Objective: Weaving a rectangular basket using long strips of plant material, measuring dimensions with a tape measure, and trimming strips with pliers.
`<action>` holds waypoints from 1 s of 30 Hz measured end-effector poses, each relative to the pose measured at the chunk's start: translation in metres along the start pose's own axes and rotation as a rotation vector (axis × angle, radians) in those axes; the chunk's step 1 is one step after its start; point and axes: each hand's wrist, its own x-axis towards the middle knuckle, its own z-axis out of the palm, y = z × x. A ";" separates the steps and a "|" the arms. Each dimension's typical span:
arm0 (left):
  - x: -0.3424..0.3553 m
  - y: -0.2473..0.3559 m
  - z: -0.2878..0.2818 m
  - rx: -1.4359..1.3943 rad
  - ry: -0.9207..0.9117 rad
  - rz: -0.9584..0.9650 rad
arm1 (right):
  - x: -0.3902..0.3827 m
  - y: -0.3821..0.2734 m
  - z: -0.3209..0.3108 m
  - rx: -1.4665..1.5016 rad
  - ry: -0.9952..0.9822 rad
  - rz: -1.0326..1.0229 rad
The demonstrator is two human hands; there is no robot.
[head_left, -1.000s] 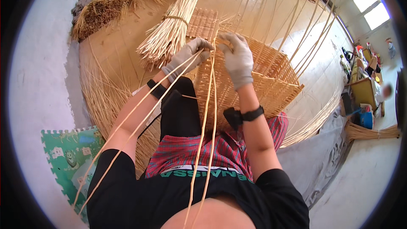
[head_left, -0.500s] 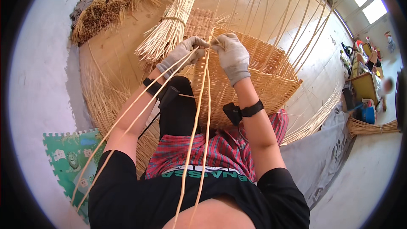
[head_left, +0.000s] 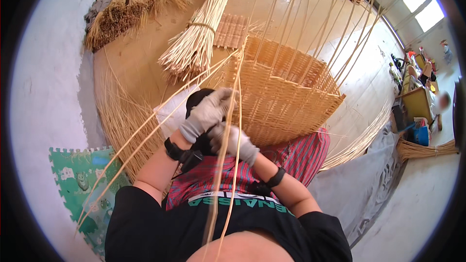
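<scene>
A wicker basket point(head_left: 286, 111) with tall upright rods point(head_left: 296, 24) leans in front of my lap, tilted, its woven wall toward me. From its left corner, two long pale rods point(head_left: 162, 104) run down to the left, and two more rods point(head_left: 238, 160) hang down over my chest. My left hand point(head_left: 208, 114), in a pale work glove, has curled fingers at one hanging rod beside the basket's left edge. My right hand point(head_left: 235, 144), gloved too, is lower, near my lap, behind the hanging rods; its fingers are smeared by motion.
A tied bundle of rods point(head_left: 196, 36) lies beyond my left hand, beside a flat woven panel point(head_left: 229, 30). More bundles point(head_left: 124, 17) stand far left, loose rods point(head_left: 119, 116) below. A green foam mat point(head_left: 82, 179) lies at left. A person point(head_left: 441, 104) is far right near a blue bin point(head_left: 420, 133).
Both hands have left the basket's upper left corner and come down toward my lap, the right one farther. One hanging rod is now blurred at its lower end.
</scene>
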 end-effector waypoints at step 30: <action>-0.344 -0.238 -0.241 1.195 0.506 -1.382 | -0.028 -0.111 -0.016 -0.877 0.736 -1.060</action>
